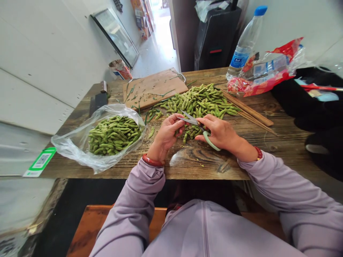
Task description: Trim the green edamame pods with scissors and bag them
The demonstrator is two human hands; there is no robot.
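Observation:
My right hand (218, 132) grips scissors (211, 140) with pale green handles, their blades parted and pointing left. The blade tips reach the fingers of my left hand (169, 132), which is closed in a pinch. A bit of green pod shows under those fingers, mostly hidden by them. Just beyond both hands spreads a heap of green edamame pods (200, 100). A few small pods (191, 132) lie on the wood below the blades. To the left, an open clear plastic bag (77, 150) holds many more edamame pods (114, 135).
A wooden cutting board (152, 89) with green scraps lies behind the heap on the wooden table (150, 166). Chopsticks (252, 112) lie right of it. A cleaver (98, 101) is at far left. A water bottle (246, 43) and red plastic packaging (270, 80) occupy the back right.

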